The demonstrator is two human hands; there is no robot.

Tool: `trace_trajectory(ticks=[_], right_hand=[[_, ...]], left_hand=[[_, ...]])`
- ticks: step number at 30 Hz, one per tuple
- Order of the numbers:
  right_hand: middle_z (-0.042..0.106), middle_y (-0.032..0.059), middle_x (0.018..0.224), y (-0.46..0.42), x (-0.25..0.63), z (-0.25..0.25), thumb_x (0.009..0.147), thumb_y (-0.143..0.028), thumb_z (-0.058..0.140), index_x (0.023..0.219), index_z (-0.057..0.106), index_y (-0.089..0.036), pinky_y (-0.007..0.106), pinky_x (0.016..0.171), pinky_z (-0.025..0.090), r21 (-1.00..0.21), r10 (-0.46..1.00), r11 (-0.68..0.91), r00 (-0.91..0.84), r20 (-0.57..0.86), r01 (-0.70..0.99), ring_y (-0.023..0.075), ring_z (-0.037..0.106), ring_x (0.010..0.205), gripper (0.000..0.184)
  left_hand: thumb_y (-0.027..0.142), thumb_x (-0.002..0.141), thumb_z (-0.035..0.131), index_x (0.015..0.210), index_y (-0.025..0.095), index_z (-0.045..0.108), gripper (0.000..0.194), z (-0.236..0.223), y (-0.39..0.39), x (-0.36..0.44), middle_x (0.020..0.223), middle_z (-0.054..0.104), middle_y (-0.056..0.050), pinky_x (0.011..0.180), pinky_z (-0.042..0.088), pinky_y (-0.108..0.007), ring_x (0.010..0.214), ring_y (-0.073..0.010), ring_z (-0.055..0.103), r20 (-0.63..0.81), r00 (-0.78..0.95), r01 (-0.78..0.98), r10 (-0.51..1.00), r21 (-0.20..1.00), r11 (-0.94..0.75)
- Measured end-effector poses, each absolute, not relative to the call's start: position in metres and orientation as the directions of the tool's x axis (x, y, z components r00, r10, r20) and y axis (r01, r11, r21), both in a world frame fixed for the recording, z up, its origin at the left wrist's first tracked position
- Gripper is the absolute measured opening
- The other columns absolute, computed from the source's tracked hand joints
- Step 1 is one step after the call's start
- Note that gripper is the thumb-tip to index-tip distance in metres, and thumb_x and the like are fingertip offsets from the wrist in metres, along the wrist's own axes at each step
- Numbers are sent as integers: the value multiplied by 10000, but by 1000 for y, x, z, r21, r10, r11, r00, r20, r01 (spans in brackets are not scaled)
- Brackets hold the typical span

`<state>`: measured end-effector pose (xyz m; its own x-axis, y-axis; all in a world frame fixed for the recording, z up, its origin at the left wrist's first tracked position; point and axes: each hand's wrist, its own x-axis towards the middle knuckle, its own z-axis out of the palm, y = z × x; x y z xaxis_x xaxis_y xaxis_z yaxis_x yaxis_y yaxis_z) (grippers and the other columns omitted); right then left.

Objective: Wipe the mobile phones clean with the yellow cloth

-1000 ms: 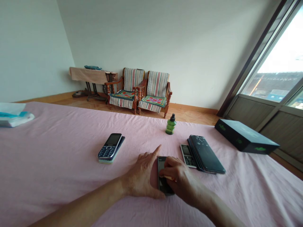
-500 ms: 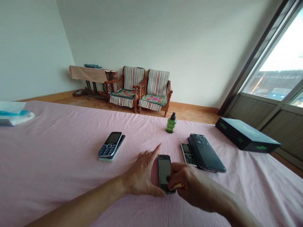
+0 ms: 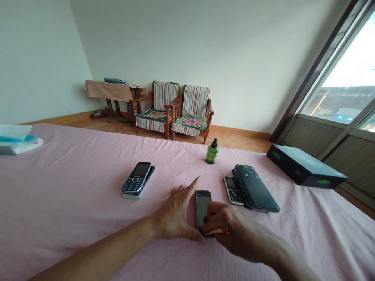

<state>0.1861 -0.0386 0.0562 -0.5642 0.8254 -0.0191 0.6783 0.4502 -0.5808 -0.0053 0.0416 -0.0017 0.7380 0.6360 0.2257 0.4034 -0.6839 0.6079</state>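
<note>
A dark mobile phone lies face up on the pink cloth between my hands. My left hand is open beside its left edge, fingers spread, the thumb at the phone's lower left corner. My right hand is closed over the lower right of the phone, pinching a small yellow and orange wiping piece against the screen. Most of that piece is hidden in the fingers, and its material cannot be made out.
Left of me, a keypad phone rests on another phone. To the right lie a small keypad phone and a stack of dark smartphones. A green spray bottle, a black box and a white-blue packet stand farther out.
My right hand has slid a little to the left across the lower screen with the yellow and orange piece. My left hand and the phone have stayed in place.
</note>
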Motion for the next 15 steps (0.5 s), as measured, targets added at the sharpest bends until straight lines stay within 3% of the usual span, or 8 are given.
trace_trajectory(ticks=[9,15], right_hand=[[611,-7,841,-42,198,61,604,55,427,671,645,-177,203,664,388,-592,845,414,-533,-31,691,99,555,756,325],[637,-16,800,-45,195,62,589,35,426,756,659,-189,183,663,385,-605,860,395,-509,-19,691,92,570,753,364]], left_hand=[[588,514,823,1483,219,-42,1351,0,41,-5,1382,411,-210,994,240,-618,1231,-425,376,221,746,415,628,583,-698],[589,499,829,1478,256,-36,1348,0,41,-6,1372,416,-186,996,242,-610,1210,-407,402,252,766,378,591,567,-731]])
